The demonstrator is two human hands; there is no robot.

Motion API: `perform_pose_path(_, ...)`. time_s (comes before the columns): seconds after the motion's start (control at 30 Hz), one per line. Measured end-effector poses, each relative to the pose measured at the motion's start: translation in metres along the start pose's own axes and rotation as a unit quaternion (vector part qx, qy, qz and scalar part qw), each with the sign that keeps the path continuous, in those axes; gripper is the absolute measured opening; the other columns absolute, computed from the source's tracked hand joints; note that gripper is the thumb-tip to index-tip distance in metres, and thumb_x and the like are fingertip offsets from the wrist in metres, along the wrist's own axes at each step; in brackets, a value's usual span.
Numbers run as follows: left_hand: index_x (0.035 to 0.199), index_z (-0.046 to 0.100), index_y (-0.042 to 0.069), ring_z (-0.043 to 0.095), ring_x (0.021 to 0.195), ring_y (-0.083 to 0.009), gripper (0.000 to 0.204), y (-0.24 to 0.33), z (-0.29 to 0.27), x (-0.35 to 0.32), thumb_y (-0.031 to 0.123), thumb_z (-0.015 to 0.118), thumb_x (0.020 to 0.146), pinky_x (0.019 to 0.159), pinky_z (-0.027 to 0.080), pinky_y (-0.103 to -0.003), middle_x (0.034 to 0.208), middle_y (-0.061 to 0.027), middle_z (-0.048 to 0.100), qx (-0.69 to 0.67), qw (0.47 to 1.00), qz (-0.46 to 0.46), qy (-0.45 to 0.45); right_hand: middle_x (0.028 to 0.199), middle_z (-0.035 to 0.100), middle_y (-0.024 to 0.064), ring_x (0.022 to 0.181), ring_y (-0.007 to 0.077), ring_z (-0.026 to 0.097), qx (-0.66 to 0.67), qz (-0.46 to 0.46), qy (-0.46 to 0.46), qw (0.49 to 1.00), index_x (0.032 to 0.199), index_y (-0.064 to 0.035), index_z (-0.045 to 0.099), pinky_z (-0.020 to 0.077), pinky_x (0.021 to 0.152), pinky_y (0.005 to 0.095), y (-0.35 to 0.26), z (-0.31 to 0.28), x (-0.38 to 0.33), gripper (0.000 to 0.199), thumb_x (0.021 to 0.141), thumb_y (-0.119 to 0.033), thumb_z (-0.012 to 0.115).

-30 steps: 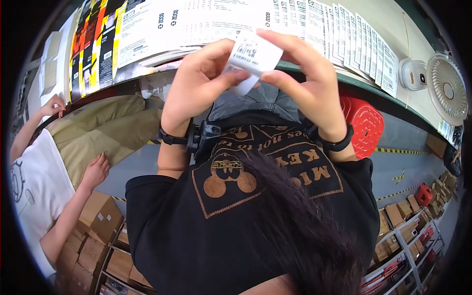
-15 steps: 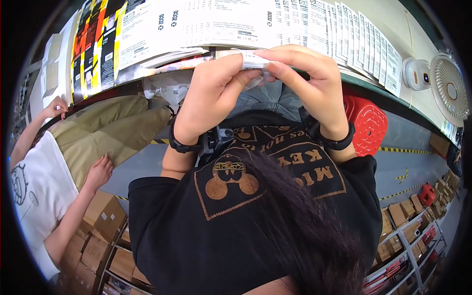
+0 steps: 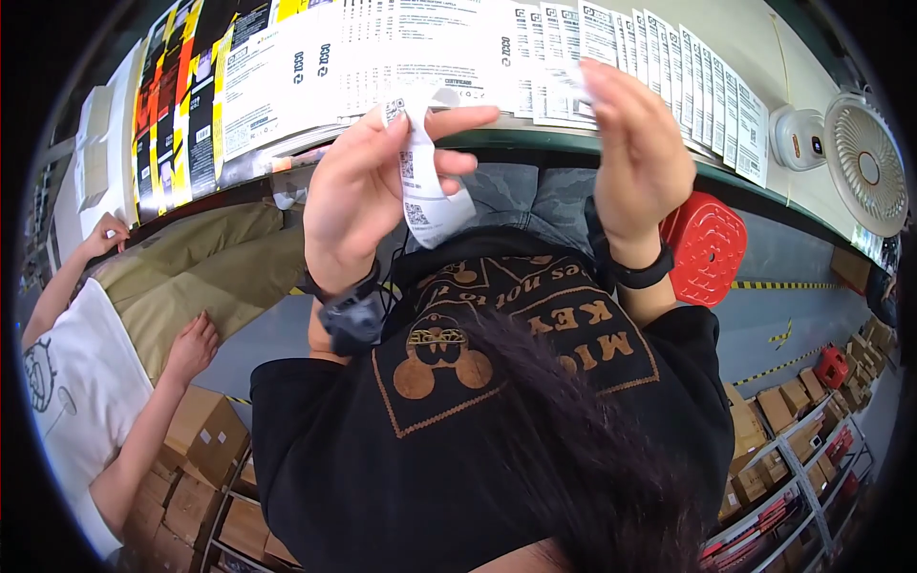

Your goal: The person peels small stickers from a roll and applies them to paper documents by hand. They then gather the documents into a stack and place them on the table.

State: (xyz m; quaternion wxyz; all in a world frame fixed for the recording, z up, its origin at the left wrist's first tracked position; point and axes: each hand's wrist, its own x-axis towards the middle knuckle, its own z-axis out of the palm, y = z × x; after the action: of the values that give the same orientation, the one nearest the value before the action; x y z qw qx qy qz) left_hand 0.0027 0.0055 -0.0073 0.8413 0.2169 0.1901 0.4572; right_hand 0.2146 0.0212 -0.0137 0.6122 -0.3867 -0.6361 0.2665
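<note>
Now that the label strip [image 3: 439, 216] hangs pinched in the left hand [image 3: 355, 191] alone, nearside of the white sheets [image 3: 702, 100], the right hand [image 3: 642, 158] has parted toward them; handling apparently shifts there, though its grip I cannot tell.

The right hand [image 3: 645, 158] is blurred, and what, if anything, its fingers hold cannot be told. The left hand [image 3: 355, 191] hides part of the strip [image 3: 420, 191], whose print is too small to read. The top edge cuts off the sheets [image 3: 420, 43]; the dark left rim crops the co-worker [image 3: 86, 392]
</note>
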Motion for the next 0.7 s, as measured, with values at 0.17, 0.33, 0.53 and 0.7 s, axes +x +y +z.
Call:
perform_pose_path(0.17,0.112,0.042,-0.009,0.043,0.115,-0.0363,0.032,-0.001,0.001,0.005,0.015,0.034,0.093,0.087,0.047,-0.036,0.125,-0.0288,0.038,-0.232,0.97,-0.056,-0.051,0.098,0.059,0.0161,0.09,0.0246,0.06,-0.167,-0.158,-0.141,0.963,0.098,0.0029,0.06,0.0513,0.074,0.0301,-0.003,0.0,-0.001,0.024,0.075,-0.002,0.062)
perform_pose_path(0.33,0.122,0.032,-0.009,0.038,0.118,-0.0392,0.039,0.004,0.008,0.002,0.015,0.036,0.092,0.093,0.042,-0.039,0.127,-0.028,0.036,-0.076,0.997,-0.027,0.012,0.103,0.057,0.016,0.091,0.023,0.059,-0.133,-0.122,-0.15,0.972,0.103,0.0019,0.058,0.0501,0.073,0.0281,0.002,0.002,-0.001,0.032,0.072,-0.003,0.066)
perform_pose_path(0.53,0.127,0.027,-0.008,0.04,0.117,-0.0398,0.044,0.007,0.002,-0.002,0.016,0.037,0.092,0.093,0.042,-0.038,0.125,-0.0267,0.039,0.009,1.0,-0.007,-0.024,0.098,0.059,0.0125,0.086,0.0157,0.058,0.219,0.295,-0.07,0.927,0.103,0.0038,0.056,0.0479,0.067,0.0235,-0.002,0.006,0.0,0.031,0.075,-0.004,0.065)
perform_pose_path(0.7,0.128,0.026,-0.007,0.042,0.115,-0.039,0.045,0.01,-0.003,0.0,0.017,0.038,0.092,0.091,0.043,-0.038,0.124,-0.0259,0.041,0.019,0.998,-0.032,-0.043,0.085,0.061,0.0081,0.074,0.0108,0.057,0.193,0.355,-0.123,0.907,0.093,0.0047,0.059,0.0454,0.064,0.0194,0.001,0.01,0.01,0.018,0.078,-0.003,0.062)
